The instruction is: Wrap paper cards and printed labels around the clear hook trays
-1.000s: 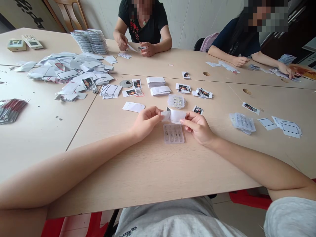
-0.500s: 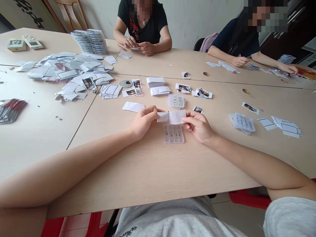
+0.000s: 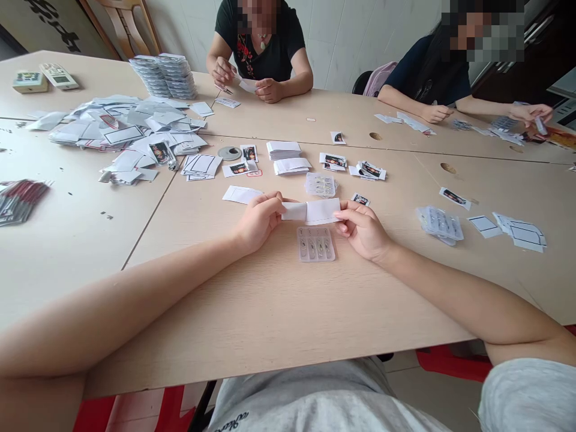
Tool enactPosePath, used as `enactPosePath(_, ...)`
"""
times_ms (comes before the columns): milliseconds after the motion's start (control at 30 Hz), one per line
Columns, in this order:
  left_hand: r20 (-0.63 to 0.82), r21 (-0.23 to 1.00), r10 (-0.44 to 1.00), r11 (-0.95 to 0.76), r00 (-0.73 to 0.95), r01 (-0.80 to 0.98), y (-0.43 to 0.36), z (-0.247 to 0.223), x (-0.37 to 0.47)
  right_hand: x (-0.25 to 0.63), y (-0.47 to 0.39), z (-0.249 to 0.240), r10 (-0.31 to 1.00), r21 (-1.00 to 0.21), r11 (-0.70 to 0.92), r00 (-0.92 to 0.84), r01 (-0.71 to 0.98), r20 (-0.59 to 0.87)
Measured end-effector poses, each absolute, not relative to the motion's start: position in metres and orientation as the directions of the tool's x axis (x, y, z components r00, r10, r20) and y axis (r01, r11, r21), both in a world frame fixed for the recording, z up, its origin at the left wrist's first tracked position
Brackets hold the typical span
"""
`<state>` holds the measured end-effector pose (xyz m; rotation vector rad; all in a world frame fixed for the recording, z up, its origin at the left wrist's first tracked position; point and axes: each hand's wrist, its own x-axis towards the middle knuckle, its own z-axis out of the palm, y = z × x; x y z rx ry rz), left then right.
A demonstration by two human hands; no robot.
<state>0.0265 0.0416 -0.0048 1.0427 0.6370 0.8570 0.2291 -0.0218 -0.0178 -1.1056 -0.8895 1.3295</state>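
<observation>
Left hand (image 3: 261,221), right hand (image 3: 363,231): partly hidden behind white paper (image 3: 323,210); paper's far side unseen. Small pieces (image 3: 311,247) in nearest clear box (image 3: 316,259) too tiny to identify. Red-silver packets (image 3: 20,201) cut by left edge. Front co-worker (image 3: 281,66): head blurred, cut by top edge. Red stool (image 3: 170,409) cut at bottom.

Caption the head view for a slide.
Left hand and right hand hold white paper near a clear compartmented case on a pale table.
</observation>
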Motion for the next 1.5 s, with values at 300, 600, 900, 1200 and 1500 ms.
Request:
enactPosePath(300,-0.094,0.891,0.832,0.315,0.547,-0.327,0.045,-0.005,0.025,0.23,-0.019,-0.018,0.987,-0.931,-0.086,0.098,-0.355,-0.129)
enactPosePath(600,-0.137,0.859,0.827,0.373,0.545,-0.35,0.047,0.003,0.025,0.233,-0.015,-0.02,0.983,-0.906,-0.08,0.12,-0.416,-0.142)
enactPosePath(900,-0.156,0.826,0.806,0.423,0.571,-0.372,0.05,0.004,0.022,0.234,-0.015,-0.021,0.98,-0.896,-0.084,0.127,-0.436,-0.154)
enactPosePath(1200,-0.146,0.804,0.818,0.426,0.557,-0.414,0.051,0.004,0.022,0.232,-0.015,-0.02,0.977,-0.885,-0.07,0.147,-0.461,-0.154)
enactPosePath(1500,-0.153,0.789,0.818,0.439,0.554,-0.43,0.052,0.002,0.022,0.233,-0.014,-0.022,0.977,-0.891,-0.069,0.15,-0.448,-0.151)
